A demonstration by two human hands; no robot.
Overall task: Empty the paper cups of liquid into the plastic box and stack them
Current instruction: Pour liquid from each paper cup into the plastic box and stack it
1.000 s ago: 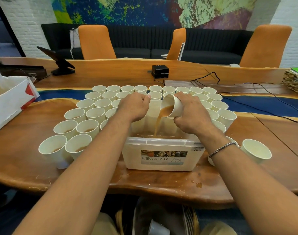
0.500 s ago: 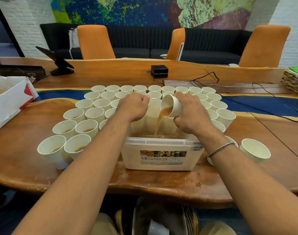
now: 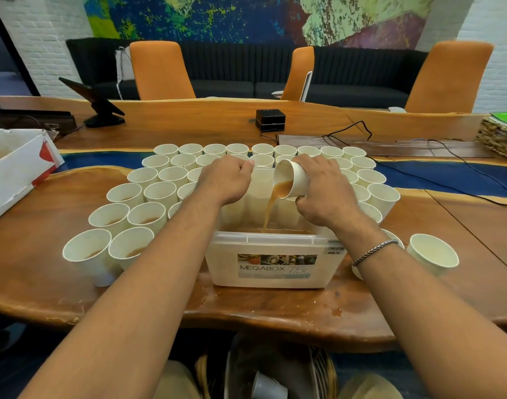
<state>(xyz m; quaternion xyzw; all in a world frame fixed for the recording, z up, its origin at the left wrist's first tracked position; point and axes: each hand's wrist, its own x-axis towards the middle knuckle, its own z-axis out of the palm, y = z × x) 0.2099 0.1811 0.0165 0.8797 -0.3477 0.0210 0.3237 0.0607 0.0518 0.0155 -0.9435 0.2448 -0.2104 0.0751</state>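
Right hand [image 3: 324, 194]: grasps a tilted paper cup [image 3: 292, 180] above the plastic box [image 3: 275, 263], with brown liquid [image 3: 271, 208] streaming into the box. Left hand [image 3: 226, 180]: fingers curled over the box's far rim; we cannot tell whether it holds anything. Left, right and behind the box we log upright cups [image 3: 137, 246] in rows, those to its left part-filled. Surface [image 3: 30, 254]: slab wood, with a blue band [image 3: 448, 180] behind the box and brown drips [image 3: 335, 311] near its front right corner. Room beyond the box: orange chairs [image 3: 160, 70], dark sofa [image 3: 232, 61], painted mural [image 3: 217, 18].
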